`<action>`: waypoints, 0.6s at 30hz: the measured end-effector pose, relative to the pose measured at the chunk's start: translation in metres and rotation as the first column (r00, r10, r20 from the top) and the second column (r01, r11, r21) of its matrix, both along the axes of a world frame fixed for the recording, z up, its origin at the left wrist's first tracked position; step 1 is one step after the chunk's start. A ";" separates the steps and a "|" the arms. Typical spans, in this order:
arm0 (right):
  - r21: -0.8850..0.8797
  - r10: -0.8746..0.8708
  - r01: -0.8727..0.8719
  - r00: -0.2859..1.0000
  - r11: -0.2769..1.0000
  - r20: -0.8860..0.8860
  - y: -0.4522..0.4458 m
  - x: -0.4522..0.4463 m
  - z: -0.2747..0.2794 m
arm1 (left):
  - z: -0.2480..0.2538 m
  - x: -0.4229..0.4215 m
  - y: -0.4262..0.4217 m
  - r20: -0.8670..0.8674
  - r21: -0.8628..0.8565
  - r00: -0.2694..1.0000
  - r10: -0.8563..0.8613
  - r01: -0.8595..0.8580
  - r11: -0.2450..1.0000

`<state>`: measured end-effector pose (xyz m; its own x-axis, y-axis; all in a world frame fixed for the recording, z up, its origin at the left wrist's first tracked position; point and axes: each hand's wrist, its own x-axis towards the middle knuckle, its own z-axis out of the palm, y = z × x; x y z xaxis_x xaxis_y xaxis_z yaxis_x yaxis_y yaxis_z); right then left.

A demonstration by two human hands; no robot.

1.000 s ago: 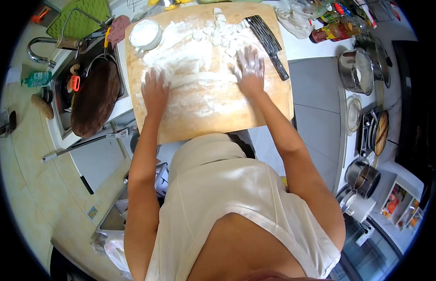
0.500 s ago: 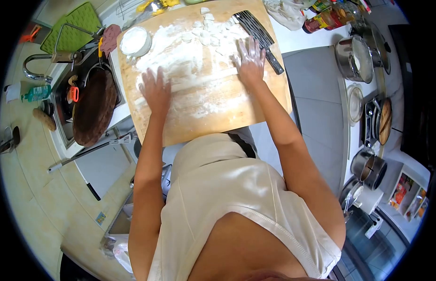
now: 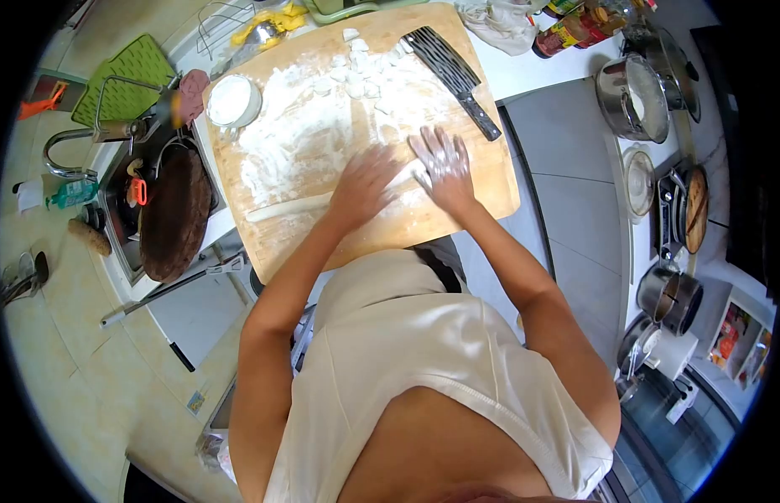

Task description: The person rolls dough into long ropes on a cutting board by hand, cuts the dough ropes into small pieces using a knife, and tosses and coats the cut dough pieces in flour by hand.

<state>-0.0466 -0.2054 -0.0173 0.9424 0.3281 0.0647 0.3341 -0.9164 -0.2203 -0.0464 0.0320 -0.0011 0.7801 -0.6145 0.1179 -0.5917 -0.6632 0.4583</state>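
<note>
A long white rope of dough (image 3: 293, 206) lies across the floured wooden board (image 3: 478, 189). My left hand (image 3: 362, 189) rests palm down over the rope near its middle, fingers stretched out and slightly blurred. Close beside it, my right hand (image 3: 444, 174) lies flat over the rope's right end, its spread fingers dusted with flour. Both palms hide part of the dough. Small cut dough pieces (image 3: 356, 77) are scattered at the board's far side. A cleaver (image 3: 444, 63) with a black handle lies at the upper right, apart from my hands.
A white cup of flour (image 3: 234, 101) stands at the board's upper left corner. Left of the board is a sink with a large brown round pan (image 3: 174, 218) and a faucet (image 3: 67, 151). Bottles (image 3: 579, 29) and a steel pot (image 3: 633, 99) stand on the right.
My left hand has slid right along the dough, close to my right hand. My right hand has come nearer to me, away from the cleaver. The camera view has shifted slightly.
</note>
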 end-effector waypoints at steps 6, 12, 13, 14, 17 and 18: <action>-0.019 -0.153 0.156 0.982 0.988 0.109 0.007 0.080 -0.014 | -0.002 0.119 -0.033 0.247 0.420 0.963 0.113 -0.211 0.882; 0.035 0.000 0.000 1.000 0.999 -0.010 0.015 0.004 0.005 | -0.010 0.077 0.037 0.301 0.225 0.768 0.565 -0.633 0.741; 0.063 0.019 -0.015 0.997 0.998 -0.069 0.016 -0.010 0.009 | -0.010 0.059 0.030 0.244 0.163 0.776 0.581 -0.624 0.765; 0.053 0.009 -0.005 0.998 0.999 -0.066 0.015 -0.015 0.009 | -0.008 0.038 0.019 0.105 0.096 0.865 0.491 -0.500 0.860; 0.001 -0.004 0.004 0.999 1.000 -0.034 0.012 -0.012 0.006 | -0.007 -0.010 -0.017 0.009 0.210 0.991 0.135 -0.134 0.968; -0.034 -0.006 0.006 1.000 0.999 -0.015 0.011 0.007 0.002 | -0.018 -0.010 -0.019 0.000 0.234 0.983 0.185 -0.180 0.955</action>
<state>-0.0400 -0.1940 -0.0155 0.9452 0.3240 0.0398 0.3254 -0.9255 -0.1941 -0.0566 0.0132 -0.0186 0.8823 -0.4697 -0.0291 -0.4422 -0.8486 0.2904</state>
